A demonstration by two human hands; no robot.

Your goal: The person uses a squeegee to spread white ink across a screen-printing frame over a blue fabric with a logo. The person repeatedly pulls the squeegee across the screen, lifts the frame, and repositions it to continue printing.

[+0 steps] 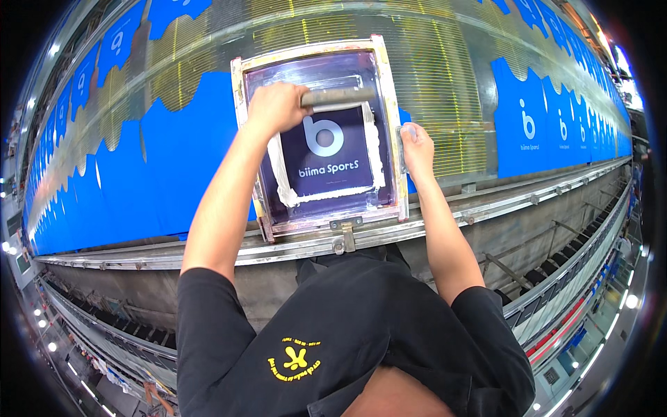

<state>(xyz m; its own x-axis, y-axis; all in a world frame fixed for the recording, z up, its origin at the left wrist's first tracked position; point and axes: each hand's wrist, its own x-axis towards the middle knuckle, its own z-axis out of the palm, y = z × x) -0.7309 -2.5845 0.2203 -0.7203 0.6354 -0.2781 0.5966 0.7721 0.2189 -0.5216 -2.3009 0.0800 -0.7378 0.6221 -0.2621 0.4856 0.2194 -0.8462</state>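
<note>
In front of me a screen-printing frame [243, 90] lies on the long table over blue fabric. White tape borders the dark mesh [347, 147], which carries a pale letter design. With fingers wrapped round its left end, my left hand [278, 108] holds a squeegee [340, 96] across the far part of the screen. Its blade edge meets the mesh or sits just over it; I cannot tell which. At the frame's right side my right hand [418, 144] grips the rim, thumb on top. Fabric beneath the frame is mostly hidden.
Blue cut fabric pieces [180, 167] spread along the table to the left. More blue pieces with white prints [549, 125] lie to the right. A metal rail [167, 258] runs along the near edge, with a small bracket [348, 236] at the frame's near end.
</note>
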